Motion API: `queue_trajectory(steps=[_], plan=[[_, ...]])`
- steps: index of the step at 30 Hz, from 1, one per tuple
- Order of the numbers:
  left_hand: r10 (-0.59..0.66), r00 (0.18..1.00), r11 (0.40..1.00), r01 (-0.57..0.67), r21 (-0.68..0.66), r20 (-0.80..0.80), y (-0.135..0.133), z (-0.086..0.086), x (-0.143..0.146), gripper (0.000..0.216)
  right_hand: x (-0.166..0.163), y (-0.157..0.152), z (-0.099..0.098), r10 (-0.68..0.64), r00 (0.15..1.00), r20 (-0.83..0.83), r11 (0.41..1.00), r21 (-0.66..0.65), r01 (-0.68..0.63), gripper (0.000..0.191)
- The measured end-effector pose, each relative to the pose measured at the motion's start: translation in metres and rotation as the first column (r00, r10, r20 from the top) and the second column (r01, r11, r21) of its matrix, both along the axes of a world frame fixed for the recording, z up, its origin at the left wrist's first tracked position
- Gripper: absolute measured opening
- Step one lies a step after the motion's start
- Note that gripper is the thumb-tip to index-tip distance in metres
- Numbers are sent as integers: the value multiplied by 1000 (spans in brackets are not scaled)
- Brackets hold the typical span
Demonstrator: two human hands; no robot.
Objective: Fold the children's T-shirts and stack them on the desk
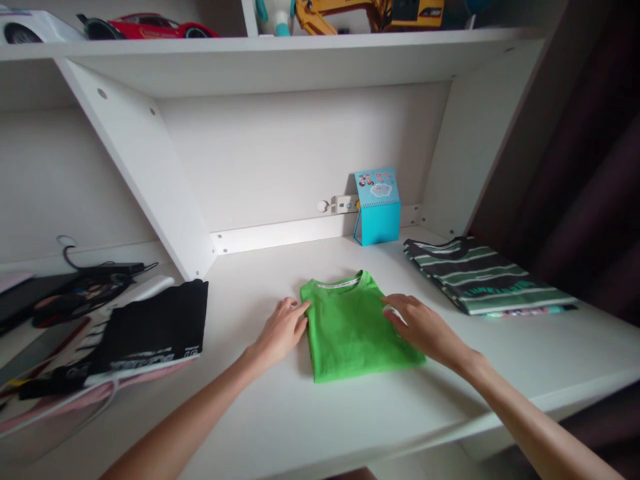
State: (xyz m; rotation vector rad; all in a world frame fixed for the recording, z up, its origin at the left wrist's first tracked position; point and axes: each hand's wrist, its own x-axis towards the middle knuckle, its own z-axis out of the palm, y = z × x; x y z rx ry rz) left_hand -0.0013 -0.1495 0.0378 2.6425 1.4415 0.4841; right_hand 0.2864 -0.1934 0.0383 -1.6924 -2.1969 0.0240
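A folded bright green T-shirt (350, 327) lies flat in the middle of the white desk (280, 413), collar toward the back. My left hand (281, 331) rests at the shirt's left edge, fingers stretched out and touching the cloth. My right hand (423, 327) lies flat on the shirt's right side, fingers spread. Neither hand grips anything.
A folded dark shirt with green and white stripes (483, 277) lies at the right. A folded black garment (150, 333) sits at the left on pink cloth, near cables and dark items (80, 287). A small blue calendar (379, 205) stands at the back. Toy vehicles (150, 25) fill the upper shelf.
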Motion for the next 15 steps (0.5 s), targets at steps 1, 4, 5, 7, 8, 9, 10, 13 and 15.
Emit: queue_trajectory(steps=[1, 4, 5, 7, 8, 9, 10, 13, 15], plan=[[18, 1000, 999, -17, -29, 22, -5, 2, 2, 41, 3, 7, -5, -51, 998, 33, 999, -6, 51, 33], [17, 985, 984, 14, -178, 169, -15, 6, 10, 40, 5, 22, -14, -91, 994, 66, 993, -75, 96, 34], [31, 968, 970, 32, -241, 249, -16, 6, 12, 40, 4, 24, -14, -91, 994, 52, 990, -100, 96, 35], [111, 903, 921, 63, -384, 415, -12, 5, 16, 40, 0, 27, -12, -90, 996, -4, 985, -146, 89, 39], [177, 854, 887, 76, -455, 488, -9, 3, 17, 40, -2, 28, -10, -96, 994, -44, 982, -168, 87, 41], [251, 797, 850, 91, -519, 550, -6, 2, 18, 41, -3, 30, -9, -106, 990, -91, 979, -185, 88, 42], [319, 734, 813, 113, -571, 600, -3, 2, 19, 41, -4, 31, -8, -116, 983, -141, 977, -195, 87, 42], [448, 577, 740, 190, -646, 683, -1, 3, 23, 42, -2, 35, -9, -116, 956, -268, 982, -176, 69, 39], [450, 560, 743, 197, -639, 696, -2, 5, 28, 43, 2, 36, -9, -68, 947, -314, 990, -138, 25, 34]])
